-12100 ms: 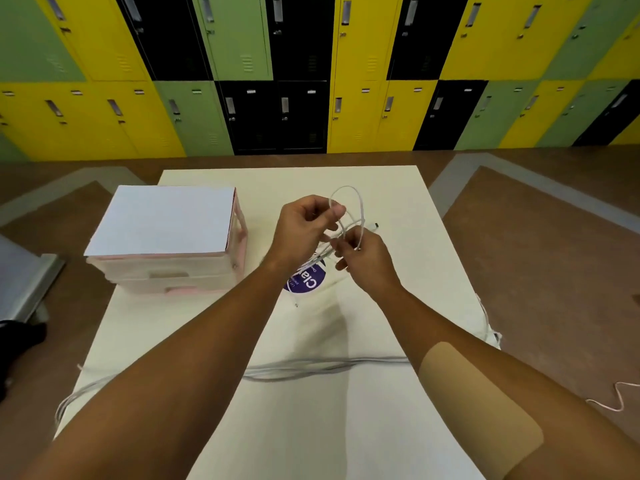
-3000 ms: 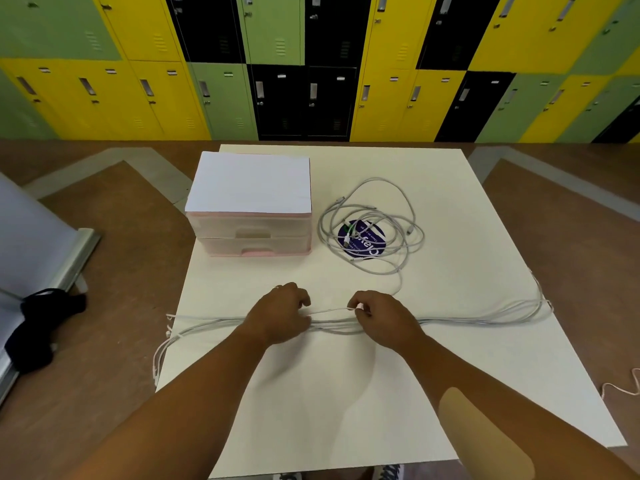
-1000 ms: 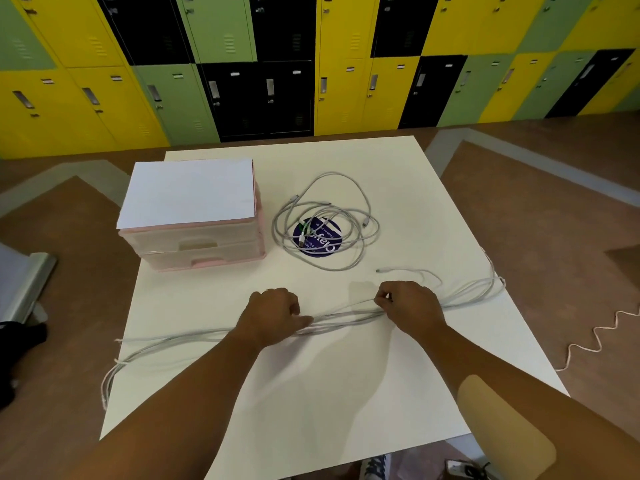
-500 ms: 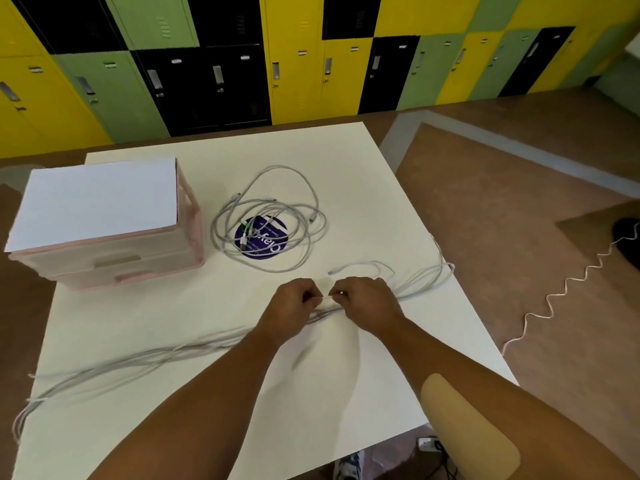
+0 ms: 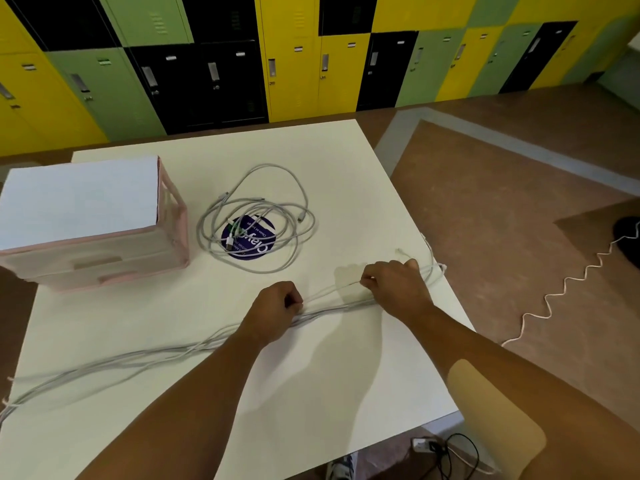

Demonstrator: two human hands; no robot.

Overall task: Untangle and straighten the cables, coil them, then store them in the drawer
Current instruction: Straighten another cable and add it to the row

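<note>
A long bundle of grey cables [image 5: 145,356] lies stretched across the white table [image 5: 311,393] from the left edge to the right edge. My left hand [image 5: 275,311] grips the bundle near its middle. My right hand [image 5: 394,284] pinches one thin white cable [image 5: 332,289] that runs taut between both hands, lifted slightly off the bundle. A second pile of grey cables [image 5: 256,220] lies loosely coiled behind, over a round purple sticker. The pink drawer unit [image 5: 93,223] stands at the left with both drawers closed.
Yellow, green and black lockers [image 5: 294,57] line the far wall. A wavy white cord [image 5: 561,296] trails over the brown floor on the right. A black cable and plug [image 5: 446,452] lie on the floor below the table's near edge.
My right hand has slid rightward along the thin cable toward the table's right edge, widening the gap between my hands. The view has turned slightly.
</note>
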